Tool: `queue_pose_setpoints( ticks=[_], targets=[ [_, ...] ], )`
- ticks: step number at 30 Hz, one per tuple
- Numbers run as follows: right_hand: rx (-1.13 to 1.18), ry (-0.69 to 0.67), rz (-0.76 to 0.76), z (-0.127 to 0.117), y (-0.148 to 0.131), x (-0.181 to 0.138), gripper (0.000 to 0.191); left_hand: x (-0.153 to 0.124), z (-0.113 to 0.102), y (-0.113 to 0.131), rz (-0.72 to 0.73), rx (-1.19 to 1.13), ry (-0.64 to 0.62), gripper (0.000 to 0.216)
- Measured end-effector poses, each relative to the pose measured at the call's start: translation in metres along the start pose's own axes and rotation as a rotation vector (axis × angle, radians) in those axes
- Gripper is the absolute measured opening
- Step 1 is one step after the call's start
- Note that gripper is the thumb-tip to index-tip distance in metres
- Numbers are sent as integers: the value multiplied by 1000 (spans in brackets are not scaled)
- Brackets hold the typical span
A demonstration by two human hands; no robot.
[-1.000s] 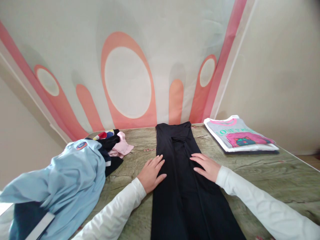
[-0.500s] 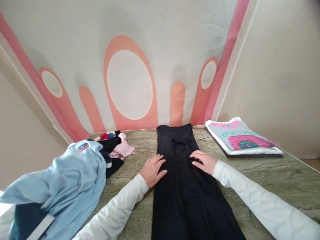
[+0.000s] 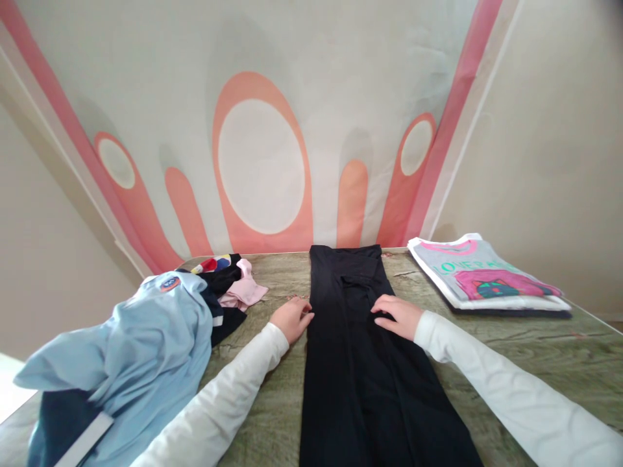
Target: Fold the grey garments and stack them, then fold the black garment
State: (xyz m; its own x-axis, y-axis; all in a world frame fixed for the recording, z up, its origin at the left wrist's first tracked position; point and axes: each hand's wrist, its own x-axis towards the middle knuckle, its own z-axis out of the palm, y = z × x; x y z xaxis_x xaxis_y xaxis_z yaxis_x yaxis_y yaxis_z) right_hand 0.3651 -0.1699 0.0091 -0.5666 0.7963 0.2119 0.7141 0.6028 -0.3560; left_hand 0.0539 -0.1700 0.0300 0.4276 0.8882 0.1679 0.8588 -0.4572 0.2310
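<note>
Long black trousers (image 3: 350, 389) lie flat, stretching from the table's far edge toward me, with the waistband at the far end and a fold of cloth near it. At their left edge, my left hand (image 3: 291, 318) rests with fingers slightly curled and the tips touching the cloth. On the right side my right hand (image 3: 400, 316) lies on the fabric, its thumb apart from the fingers. Neither hand lifts the cloth.
To the left, a loose heap holds a light blue garment (image 3: 150, 337), dark clothes and a pink piece (image 3: 246, 288). Folded shirts (image 3: 487, 275) are stacked at the right, a grey printed one on top. Behind the wood-patterned table (image 3: 272, 402) stands a decorated wall (image 3: 160, 65).
My left hand has slid left off the top of the trousers to their edge, its fingers more curled. My right hand stays about where it was. The view has shifted slightly.
</note>
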Motion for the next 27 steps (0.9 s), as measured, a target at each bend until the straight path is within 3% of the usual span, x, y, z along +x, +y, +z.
queue_pose_setpoints(
  ticks=[4,7,15,23,27],
  targets=[
    [20,59,-53,7,3,40,19,47,10,-9,-332,14,0,28],
    [26,96,-82,18,0,65,20,73,14,-13,-450,12,-4,36],
    [26,318,-72,52,-6,77,25,92,20,-22,-529,-18,-14,25],
    [19,311,-72,54,-5,75,24,92,23,-38,-556,-53,-10,23],
    [3,309,-74,52,-8,75,22,106,25,-36,-554,-53,27,35]
  ],
)
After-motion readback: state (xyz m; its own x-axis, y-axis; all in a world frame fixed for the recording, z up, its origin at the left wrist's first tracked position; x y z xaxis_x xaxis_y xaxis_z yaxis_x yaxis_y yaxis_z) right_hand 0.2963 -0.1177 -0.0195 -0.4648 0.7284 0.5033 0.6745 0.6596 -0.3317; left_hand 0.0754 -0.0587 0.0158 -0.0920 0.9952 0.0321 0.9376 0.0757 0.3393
